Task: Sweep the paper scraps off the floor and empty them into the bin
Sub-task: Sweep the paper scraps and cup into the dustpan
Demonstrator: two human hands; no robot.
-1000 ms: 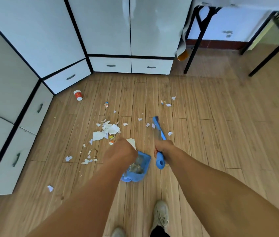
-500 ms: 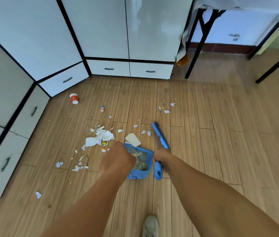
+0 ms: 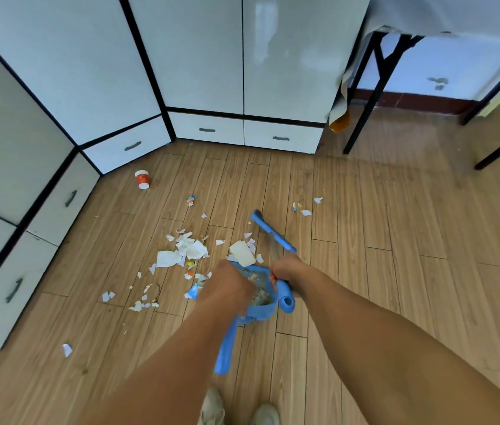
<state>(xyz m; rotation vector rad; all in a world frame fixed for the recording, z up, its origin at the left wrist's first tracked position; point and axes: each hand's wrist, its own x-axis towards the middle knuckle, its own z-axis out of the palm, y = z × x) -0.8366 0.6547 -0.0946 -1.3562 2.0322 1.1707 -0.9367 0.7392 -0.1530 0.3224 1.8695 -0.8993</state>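
My left hand [image 3: 227, 283] grips a blue dustpan [image 3: 261, 305] whose long handle runs back under my forearm. Scraps and grey debris lie inside the pan. My right hand [image 3: 285, 269] is closed on the handle of a blue brush [image 3: 270, 231], whose head points away over the floor beyond the pan. A large cream scrap [image 3: 242, 253] lies at the pan's front lip. White paper scraps [image 3: 181, 253] are scattered over the wooden floor to the left, with a few more scraps [image 3: 305, 211] farther right. No bin is in view.
White cabinets with drawers [image 3: 205, 130] line the left side and the far wall. A red and white cup [image 3: 142, 179] lies on the floor near the cabinet corner. A black-legged table [image 3: 365, 96] with a cloth stands at the right. My shoes [image 3: 212, 406] are at the bottom.
The dustpan has dropped toward the floor with its handle now showing under my left arm. The brush head has swung farther out, and the cream scrap now lies at the pan's lip.
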